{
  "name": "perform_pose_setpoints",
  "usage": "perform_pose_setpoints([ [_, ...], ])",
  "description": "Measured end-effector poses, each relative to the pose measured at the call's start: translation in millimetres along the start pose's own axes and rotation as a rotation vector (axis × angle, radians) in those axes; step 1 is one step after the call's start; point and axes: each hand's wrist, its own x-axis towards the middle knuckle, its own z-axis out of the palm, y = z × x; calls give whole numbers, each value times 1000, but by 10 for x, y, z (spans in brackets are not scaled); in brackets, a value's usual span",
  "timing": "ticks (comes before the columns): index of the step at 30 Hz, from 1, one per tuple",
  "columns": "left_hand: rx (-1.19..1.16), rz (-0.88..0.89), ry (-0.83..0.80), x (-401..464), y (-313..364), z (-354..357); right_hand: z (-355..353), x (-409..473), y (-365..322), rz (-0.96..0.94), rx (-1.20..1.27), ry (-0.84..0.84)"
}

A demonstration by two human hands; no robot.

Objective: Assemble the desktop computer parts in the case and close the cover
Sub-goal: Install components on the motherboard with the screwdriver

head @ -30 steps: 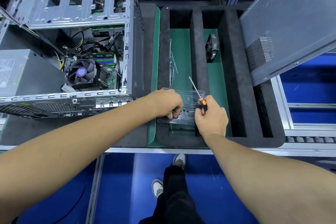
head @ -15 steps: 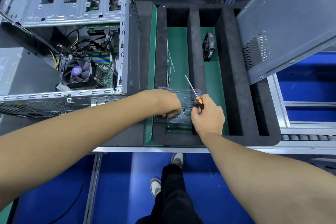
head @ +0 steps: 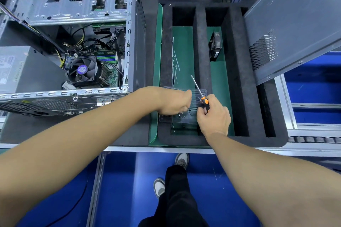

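Open case (head: 73, 42) lay at upper left of frame, cover panel (head: 295, 29) leaning at upper right. Left hand (head: 173, 101) curled over clear plastic tray (head: 184, 118) at centre, apparently pinching a small part; contents not discernible. Right hand (head: 214, 116), just beside, clenched on screwdriver (head: 200, 92), shaft pointing up-left. Foam organiser (head: 238, 79) on green mat.

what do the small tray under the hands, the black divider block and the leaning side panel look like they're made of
Small tray: clear thin plastic, glossy; the green mat shows through it.
Divider block: looks like dense black foam, matte and slightly fuzzy, with rounded cut edges.
Side panel: grey sheet metal, probably painted, dull sheen, with a field of punched vent holes.
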Motion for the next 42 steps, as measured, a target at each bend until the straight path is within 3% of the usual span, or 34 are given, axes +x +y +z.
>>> perform_pose_setpoints([
  [3, -275, 54, 79, 4, -21, 39, -2, 11, -3, 4, -11, -6],
  [9, -1467, 218, 175, 44, 190, 306, -12, 9, -4, 30, 5, -6],
  [11, -1654, 182, 265, 53, 178, 357, -13, 5, -9, 22, 2, -4],
  [14, -1721, 88, 425, 39, 111, 420, -13, 7, -18, 19, -2, -1],
  [18, -1599, 47, 594, -10, -26, 451, -2, 6, -10, 28, 14, 3],
  [21, -1235, -141, 630, -21, -142, 469, 17, 10, 13, 25, 21, 8],
  [25, -566, -88, 430, -79, -270, 575, 24, 13, 27, 15, 21, 33],
  [28, -282, -19, 261, -97, -270, 559, 21, 18, 21, 18, 14, 22],
  [38, -34, 50, 252, -19, -272, 405, 29, 23, 26, 22, -7, 17],
  [42, -105, 42, 200, -16, -233, 402, 28, 31, 24, 31, -15, 11],
])
